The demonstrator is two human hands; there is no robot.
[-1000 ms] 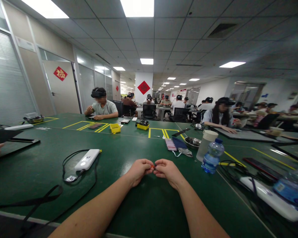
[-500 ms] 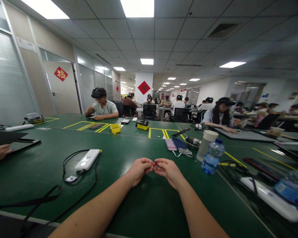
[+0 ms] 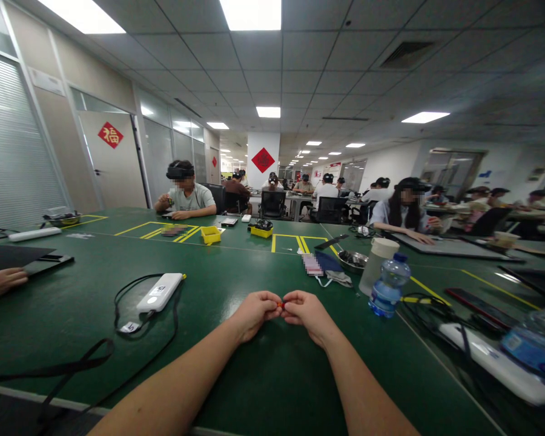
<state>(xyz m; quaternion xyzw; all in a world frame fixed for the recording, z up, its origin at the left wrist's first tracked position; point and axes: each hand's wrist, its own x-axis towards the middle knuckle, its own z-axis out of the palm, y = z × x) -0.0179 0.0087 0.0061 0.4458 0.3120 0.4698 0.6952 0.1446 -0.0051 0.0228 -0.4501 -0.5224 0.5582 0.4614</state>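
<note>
I count two bare hands over the green table [image 3: 200, 266], their fingertips almost meeting. My left hand [image 3: 254, 315] is pinched, thumb against fingers, on one side of a small orange-red piece [image 3: 280, 306]. My right hand [image 3: 307, 312] is pinched just as narrowly on its darker side. The piece is held off the table between them; fingers block most of it, so from here I can't tell whether it is one part or two.

Around them I count two yellow trays [image 3: 210, 238] beyond, two clear bottles [image 3: 387, 292] to the right, the nearer touching or just beside one pale cup [image 3: 376, 267], and three white packs [image 3: 160, 293]. One pack lies left of my hands, its cable [image 3: 176, 321] looping toward my left forearm. One metal bowl [image 3: 353, 267] is behind the cup. Another person's hand [image 3: 3, 283] is at the left edge.
</note>
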